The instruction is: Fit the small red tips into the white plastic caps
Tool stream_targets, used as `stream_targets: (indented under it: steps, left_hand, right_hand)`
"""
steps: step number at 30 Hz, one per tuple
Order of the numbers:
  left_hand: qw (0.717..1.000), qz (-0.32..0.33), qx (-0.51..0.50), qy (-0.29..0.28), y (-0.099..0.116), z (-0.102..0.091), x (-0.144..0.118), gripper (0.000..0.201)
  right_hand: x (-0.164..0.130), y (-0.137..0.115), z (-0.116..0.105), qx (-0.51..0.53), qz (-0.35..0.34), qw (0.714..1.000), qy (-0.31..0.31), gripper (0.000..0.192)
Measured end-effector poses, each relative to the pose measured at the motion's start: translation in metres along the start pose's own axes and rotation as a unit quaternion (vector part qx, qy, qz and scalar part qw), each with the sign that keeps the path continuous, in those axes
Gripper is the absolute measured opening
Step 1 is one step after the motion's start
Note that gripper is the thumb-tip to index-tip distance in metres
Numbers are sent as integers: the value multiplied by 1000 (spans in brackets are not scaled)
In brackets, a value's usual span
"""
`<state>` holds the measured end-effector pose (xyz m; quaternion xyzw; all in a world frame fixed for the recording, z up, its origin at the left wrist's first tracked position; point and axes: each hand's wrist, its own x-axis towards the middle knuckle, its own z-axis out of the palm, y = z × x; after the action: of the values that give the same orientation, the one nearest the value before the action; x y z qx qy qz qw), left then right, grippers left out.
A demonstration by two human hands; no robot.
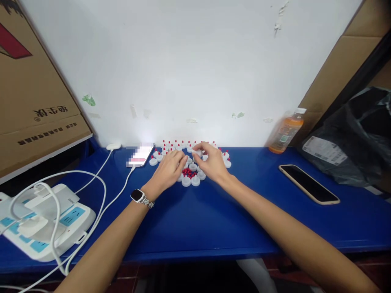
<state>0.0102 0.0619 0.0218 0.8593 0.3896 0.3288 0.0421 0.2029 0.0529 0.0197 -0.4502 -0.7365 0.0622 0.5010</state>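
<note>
Presently, in the head view, both of your hands work at the far middle of the blue counter (195, 219), close against the white wall (189, 61).

Your left hand (170, 169), with a wristwatch (139, 196) on its wrist, lies palm down with its fingers bent over the near left part of the cluster of white caps (191, 179). I cannot tell whether it grips a piece.

Your right hand (210, 162) is raised a little, its fingertips pinched on one white cap (197, 152) above the cluster.

The pieces are small, round and white. A loose heap of red inserts (189, 172) sits among them, between your hands. Behind, a row of fitted caps (183, 144) stands just beside the wall, each with a red tip on top; my judgement is that they are set there to stay apart from the loose ones.

To the left lie:
- a lit phone (140, 155) on a white cable (100, 191)
- a power strip (45, 224) at the counter's near edge
- a cardboard box (33, 89)

To the right, well apart, are:
- a dark phone (308, 184)
- an orange drink bottle (285, 132)
- a black bag (354, 138)
</note>
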Motion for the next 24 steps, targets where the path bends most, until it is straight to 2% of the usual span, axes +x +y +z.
stream_targets:
  steps: [3,6,9,12,15,19,22,24]
  left_hand:
    - [998,28,32,-48,-6,2,-2,30]
    - [999,4,9,-42,-13,0,-4,31]
    - [1000,-15,-15,-18,-21,-6,-7,32]
    - [999,-25,-26,-8,-26,-10,-10,32]
    - [999,-37,-27,-9,-29,-11,-11,31]
    - [999,-42,-28,-11,-29,-9,-13,30]
    - [998,-42,-33,-15,-29,-8,-13,29]
    - [998,-40,-34,-17,-28,-8,-13,29]
  right_hand:
    - [2,6,-1,-35,2,999,11,9]
    - [6,11,-4,-67,25,997,11,11]
    - [18,15,-2,-38,72,996,-46,11]
    - [37,23,10,-41,78,993,-84,11]
    - [56,33,27,-105,85,983,-126,15]
    - [71,41,44,-209,89,951,-208,16]
    - [73,42,47,-219,83,942,-238,11]
    - [74,42,45,-216,83,941,-245,18]
